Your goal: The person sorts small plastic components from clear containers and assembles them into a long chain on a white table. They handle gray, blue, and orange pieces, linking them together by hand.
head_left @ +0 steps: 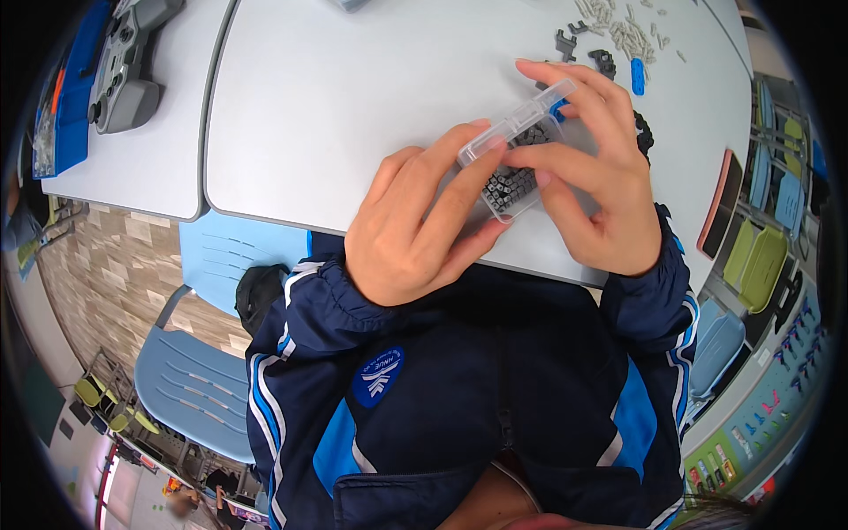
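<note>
Here, left hand point(415, 221) and right hand point(596, 177) both grip a clear plastic box point(517, 155) of small grey parts; beyond the box, loose grey pieces point(618, 31) on the white table point(353, 97).

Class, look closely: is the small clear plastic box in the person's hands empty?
No. The small clear plastic box, held by the left hand and right hand, contains many small dark grey parts.

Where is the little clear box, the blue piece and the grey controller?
clear box point(517, 150), head view, on its see-through lid.
blue piece point(638, 77), head view, its middle.
grey controller point(128, 66), head view, its body.
</note>
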Tool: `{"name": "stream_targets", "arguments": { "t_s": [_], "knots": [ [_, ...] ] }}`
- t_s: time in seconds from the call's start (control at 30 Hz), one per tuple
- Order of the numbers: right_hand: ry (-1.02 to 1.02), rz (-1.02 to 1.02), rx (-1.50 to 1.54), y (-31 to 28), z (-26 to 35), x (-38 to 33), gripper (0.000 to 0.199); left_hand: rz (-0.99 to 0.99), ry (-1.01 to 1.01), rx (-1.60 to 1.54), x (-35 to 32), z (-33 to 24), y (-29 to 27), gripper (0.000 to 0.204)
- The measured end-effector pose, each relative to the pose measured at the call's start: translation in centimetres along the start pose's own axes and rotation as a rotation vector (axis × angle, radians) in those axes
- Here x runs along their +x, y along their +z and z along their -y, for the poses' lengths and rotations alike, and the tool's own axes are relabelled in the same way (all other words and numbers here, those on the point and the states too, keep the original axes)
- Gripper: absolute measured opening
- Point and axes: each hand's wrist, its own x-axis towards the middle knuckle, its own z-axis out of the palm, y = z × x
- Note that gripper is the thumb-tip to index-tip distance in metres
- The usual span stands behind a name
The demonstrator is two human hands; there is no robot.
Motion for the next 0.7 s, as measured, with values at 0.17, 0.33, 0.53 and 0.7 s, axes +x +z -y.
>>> {"name": "stream_targets", "arguments": {
  "t_s": [0.17, 0.33, 0.53, 0.7],
  "knots": [
    [-0.032, -0.001, -0.077, -0.04, 0.24, -0.07, 0.042, 0.0, -0.004, 0.004, -0.1, -0.17, -0.04, 0.064],
    [-0.015, -0.013, -0.102, -0.07, -0.02, -0.1, 0.04, 0.002, -0.009, 0.015, -0.06, -0.16, -0.06, 0.065],
    [-0.013, -0.022, -0.045, -0.08, -0.07, -0.18, 0.035, 0.06, -0.018, 0.041, -0.12, -0.23, -0.39, 0.074],
    [-0.037, -0.022, -0.111, 0.15, -0.02, -0.04, 0.031, 0.059, -0.02, 0.045, -0.16, -0.17, -0.36, 0.073]
  ]
}}
